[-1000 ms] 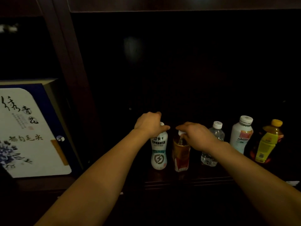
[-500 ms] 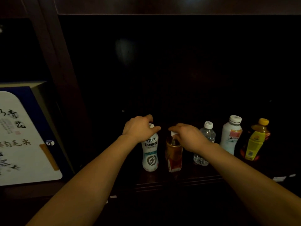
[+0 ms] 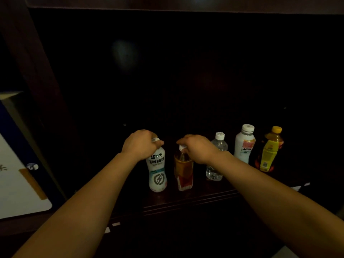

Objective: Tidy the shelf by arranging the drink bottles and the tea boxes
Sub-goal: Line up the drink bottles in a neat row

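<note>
drink bottles: five are being kept upright in a row near the front edge of the shelf (image 3: 204,198), with the white bottle (image 3: 157,170) and the amber bottle (image 3: 183,170) just beside each other at the left end.
hands: the left hand (image 3: 139,144) is being curled over the cap of the white bottle, and the right hand (image 3: 197,148) is being pinched round the cap of the amber bottle.
neighbours: the water bottle (image 3: 216,164), the pale bottle (image 3: 243,148) and the yellow-labelled bottle (image 3: 269,155) are being left untouched to the right.
change: both grips are being kept as they were a second ago, and the held pair is hardly being shifted against its neighbours; mostly the view is being swung, so the tea box (image 3: 16,183) is being cut off at the left edge.
meaning: the pair is probably being settled into line rather than carried; the tea box is not yet being handled.
</note>
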